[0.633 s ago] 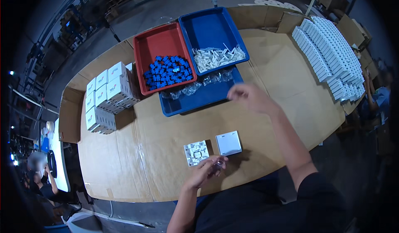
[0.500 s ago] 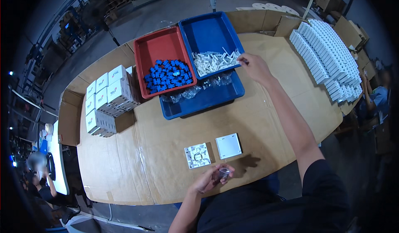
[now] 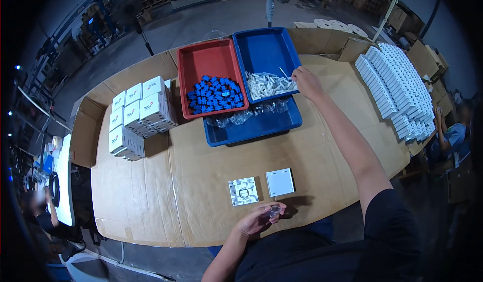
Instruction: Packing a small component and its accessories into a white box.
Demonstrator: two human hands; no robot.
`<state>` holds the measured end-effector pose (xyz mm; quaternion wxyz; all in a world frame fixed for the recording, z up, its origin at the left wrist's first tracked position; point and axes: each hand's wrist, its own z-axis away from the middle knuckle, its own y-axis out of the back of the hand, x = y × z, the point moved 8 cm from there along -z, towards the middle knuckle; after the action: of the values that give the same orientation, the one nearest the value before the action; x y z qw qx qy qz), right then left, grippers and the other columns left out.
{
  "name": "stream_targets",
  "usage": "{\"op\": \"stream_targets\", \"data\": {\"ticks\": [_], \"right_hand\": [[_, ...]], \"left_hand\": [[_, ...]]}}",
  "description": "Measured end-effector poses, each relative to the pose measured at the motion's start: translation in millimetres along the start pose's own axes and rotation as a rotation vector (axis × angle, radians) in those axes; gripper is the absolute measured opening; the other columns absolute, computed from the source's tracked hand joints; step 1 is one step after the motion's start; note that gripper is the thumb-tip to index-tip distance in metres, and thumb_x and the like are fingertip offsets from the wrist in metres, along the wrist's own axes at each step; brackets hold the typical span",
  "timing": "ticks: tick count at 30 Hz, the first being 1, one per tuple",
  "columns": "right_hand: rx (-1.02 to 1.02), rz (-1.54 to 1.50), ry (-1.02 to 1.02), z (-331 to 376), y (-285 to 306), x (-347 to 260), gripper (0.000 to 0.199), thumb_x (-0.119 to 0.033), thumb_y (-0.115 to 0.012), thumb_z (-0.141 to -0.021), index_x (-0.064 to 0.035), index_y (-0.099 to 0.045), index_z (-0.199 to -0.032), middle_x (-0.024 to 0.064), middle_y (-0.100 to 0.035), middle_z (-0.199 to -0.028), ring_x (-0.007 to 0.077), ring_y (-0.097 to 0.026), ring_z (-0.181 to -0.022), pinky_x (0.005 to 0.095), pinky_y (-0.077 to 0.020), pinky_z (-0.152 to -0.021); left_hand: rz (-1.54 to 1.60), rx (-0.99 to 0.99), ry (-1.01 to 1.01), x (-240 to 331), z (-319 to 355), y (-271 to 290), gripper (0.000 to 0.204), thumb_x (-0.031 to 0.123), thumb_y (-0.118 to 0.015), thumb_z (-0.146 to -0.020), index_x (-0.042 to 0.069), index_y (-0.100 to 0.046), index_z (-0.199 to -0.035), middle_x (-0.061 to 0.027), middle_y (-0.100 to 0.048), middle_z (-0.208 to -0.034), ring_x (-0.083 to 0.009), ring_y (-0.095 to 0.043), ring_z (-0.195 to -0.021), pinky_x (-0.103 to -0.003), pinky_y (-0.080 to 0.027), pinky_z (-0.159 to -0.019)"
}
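My right hand (image 3: 307, 83) is at the right rim of the upper blue tray (image 3: 266, 48), its fingers pinched on a slim white stick (image 3: 284, 72) that juts up over the tray. Below it lies a heap of short white sticks (image 3: 269, 85). Close to my body, my left hand (image 3: 257, 218) is curled around a small clear plastic bag (image 3: 274, 211); its contents are too small to tell. Just beyond that hand, a square white case half with a grey-patterned inside (image 3: 243, 191) lies beside a plain white square cover (image 3: 279, 182) on the cardboard.
A red tray (image 3: 206, 60) holds blue clip-like parts (image 3: 215, 95). Another blue tray (image 3: 254, 128) with clear bags sits underneath. White boxes (image 3: 141, 113) are stacked left, and rows of white cases (image 3: 397, 88) right. Cardboard walls (image 3: 131, 78) edge the table; another person (image 3: 455, 131) sits far right.
My right hand has drawn slightly up from the white sticks, one stick now showing at its fingertips. The left hand keeps the clear bag. The whole view has shifted a little.
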<state>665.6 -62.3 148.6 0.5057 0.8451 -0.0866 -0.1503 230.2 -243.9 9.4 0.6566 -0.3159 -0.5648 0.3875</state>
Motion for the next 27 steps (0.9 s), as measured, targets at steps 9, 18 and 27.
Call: {"op": "stream_targets", "data": {"ticks": [9, 18, 27], "right_hand": [[0.092, -1.228, -0.451, 56, 76, -55, 0.019, -0.010, -0.069, -0.102, 0.0030, -0.071, -0.115, 0.0072, -0.077, -0.103, 0.0047, -0.057, -0.070, 0.0216, -0.0453, -0.059], [-0.318, -1.271, -0.355, 186, 50, -190, 0.012, -0.005, -0.077, -0.095, -0.0006, -0.073, -0.105, 0.0006, -0.073, -0.092, 0.0024, -0.061, -0.076, 0.0194, -0.0471, -0.066], [-0.486, -1.102, -0.057, 191, 45, -229, 0.006, -0.003, -0.073, -0.097, 0.0002, -0.073, -0.102, 0.0059, -0.075, -0.101, 0.0092, -0.067, -0.078, 0.0239, -0.0502, -0.067]], "left_hand": [[0.421, 0.374, -0.204, 21, 4, 17, 0.062, 0.052, -0.047, -0.111, -0.004, -0.062, -0.135, -0.0089, -0.069, -0.110, -0.0191, -0.062, -0.086, -0.035, -0.051, -0.083], [0.119, 0.472, -0.342, 104, -9, -5, 0.059, 0.052, -0.047, -0.111, 0.004, -0.064, -0.138, -0.0055, -0.073, -0.118, -0.0133, -0.066, -0.092, -0.031, -0.053, -0.079], [-0.054, 0.544, -0.286, 104, -1, -5, 0.047, 0.048, -0.057, -0.108, 0.004, -0.072, -0.122, -0.0070, -0.078, -0.109, -0.0131, -0.074, -0.090, -0.030, -0.059, -0.075]]}}
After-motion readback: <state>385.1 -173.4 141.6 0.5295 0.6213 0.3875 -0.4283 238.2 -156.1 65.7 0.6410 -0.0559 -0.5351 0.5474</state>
